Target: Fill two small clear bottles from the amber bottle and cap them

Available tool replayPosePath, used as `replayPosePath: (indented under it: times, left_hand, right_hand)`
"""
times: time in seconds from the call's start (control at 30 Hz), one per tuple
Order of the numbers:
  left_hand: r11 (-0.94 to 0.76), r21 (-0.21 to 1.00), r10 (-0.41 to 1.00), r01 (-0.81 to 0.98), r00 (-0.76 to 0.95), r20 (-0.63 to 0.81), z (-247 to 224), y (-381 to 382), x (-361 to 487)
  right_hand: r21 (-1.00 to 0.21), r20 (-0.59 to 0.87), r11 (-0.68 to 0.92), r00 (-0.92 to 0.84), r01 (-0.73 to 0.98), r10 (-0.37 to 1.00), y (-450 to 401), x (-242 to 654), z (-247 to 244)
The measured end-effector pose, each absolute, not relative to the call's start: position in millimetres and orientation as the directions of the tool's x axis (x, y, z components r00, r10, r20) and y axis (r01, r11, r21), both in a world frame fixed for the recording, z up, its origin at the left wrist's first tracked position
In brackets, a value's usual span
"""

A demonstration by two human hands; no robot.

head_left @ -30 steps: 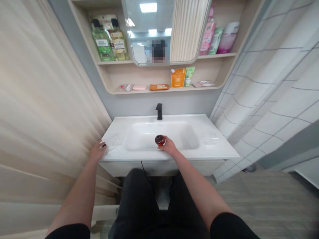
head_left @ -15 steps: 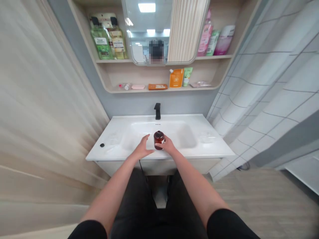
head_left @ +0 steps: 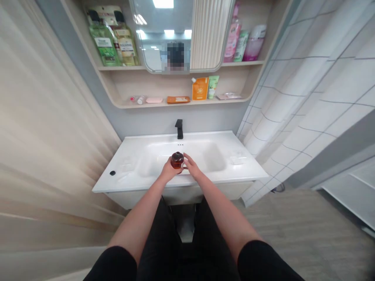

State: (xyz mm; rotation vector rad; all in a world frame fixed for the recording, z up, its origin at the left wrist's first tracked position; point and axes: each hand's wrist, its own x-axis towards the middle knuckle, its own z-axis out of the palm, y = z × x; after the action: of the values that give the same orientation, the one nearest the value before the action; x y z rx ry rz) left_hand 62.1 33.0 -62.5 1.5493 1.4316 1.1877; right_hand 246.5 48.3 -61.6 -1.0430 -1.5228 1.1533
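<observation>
A brown, see-through bottle [head_left: 177, 160] with a rounded shoulder and short neck is held over the front of the white washbasin [head_left: 213, 158]. My left hand [head_left: 168, 171] is wrapped around its left side and lower front. Close by on the right, my right hand [head_left: 191, 168] has its fingers stretched and apart, with the fingertips beside the bottle; whether they touch it I cannot tell. A pale label shows in part on the bottle's right side.
Behind the basin stands a black faucet [head_left: 179, 128]. A round black piece [head_left: 112, 173] lies on the counter's left end, and a clear dish [head_left: 238, 158] on the right. Above, a mirrored shelf unit [head_left: 117, 105] holds several bottles, an orange pouch [head_left: 200, 89] and a green tube [head_left: 213, 87].
The bottle has passed from my right hand into my left. My right hand has loosened from it, fingers now apart. The view has shifted slightly to the right.
</observation>
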Motion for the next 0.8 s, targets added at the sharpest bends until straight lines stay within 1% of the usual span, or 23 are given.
replayPosePath:
  times: [0.03, 0.1, 0.17, 0.23, 0.3, 0.33, 0.4, 0.43, 0.5, 0.6, 0.7, 0.77, 0.8]
  left_hand:
    - [-0.130, 0.931, 0.984, 0.341, -0.070, 0.163, -64, 34, 61]
    - [-0.118, 0.934, 0.975, 0.338, -0.140, 0.174, -67, 34, 58]
    - [-0.092, 0.937, 0.962, 0.337, -0.213, 0.172, -67, 34, 53]
    - [-0.071, 0.935, 0.951, 0.348, -0.259, 0.169, -67, 32, 45]
    - [-0.061, 0.924, 0.948, 0.378, -0.268, 0.172, -65, 30, 32]
    - [-0.056, 0.916, 0.949, 0.398, -0.265, 0.173, -64, 30, 25]
    - [-0.036, 0.899, 0.948, 0.437, -0.270, 0.169, -63, 31, 11]
    - [-0.023, 0.896, 0.945, 0.444, -0.283, 0.164, -63, 32, 4]
    - [-0.010, 0.910, 0.938, 0.415, -0.312, 0.152, -64, 35, -4]
    - [0.001, 0.942, 0.929, 0.336, -0.349, 0.123, -68, 39, -8]
    - [0.006, 0.943, 0.927, 0.332, -0.355, 0.119, -70, 39, -6]
    - [-0.005, 0.934, 0.935, 0.356, -0.330, 0.131, -69, 37, -4]
    - [-0.007, 0.930, 0.939, 0.367, -0.316, 0.132, -69, 36, -2]
  right_hand:
    - [-0.978, 0.175, 0.186, -0.125, 0.088, 0.977, 46, 248, -61]
    - [-0.965, 0.230, 0.222, 0.046, 0.141, 0.972, 40, 262, -59]
    - [-0.922, 0.331, 0.274, 0.192, 0.273, 0.924, 32, 292, -57]
    - [-0.858, 0.431, 0.264, 0.337, 0.441, 0.837, 23, 337, -55]
    - [-0.778, 0.532, 0.178, 0.481, 0.602, 0.697, 17, 391, -51]
    - [-0.744, 0.570, 0.116, 0.535, 0.658, 0.623, 16, 417, -49]
    - [-0.699, 0.609, 0.001, 0.595, 0.715, 0.525, 17, 462, -47]
    - [-0.686, 0.607, -0.037, 0.600, 0.727, 0.521, 20, 479, -46]
    - [-0.679, 0.566, -0.079, 0.589, 0.730, 0.576, 30, 501, -48]
    - [-0.698, 0.422, -0.172, 0.593, 0.695, 0.685, 47, 511, -54]
    - [-0.693, 0.279, -0.287, 0.613, 0.661, 0.739, 59, 512, -61]
    - [-0.700, 0.241, -0.305, 0.615, 0.646, 0.751, 64, 508, -62]
    - [-0.711, 0.244, -0.279, 0.598, 0.645, 0.764, 66, 504, -61]
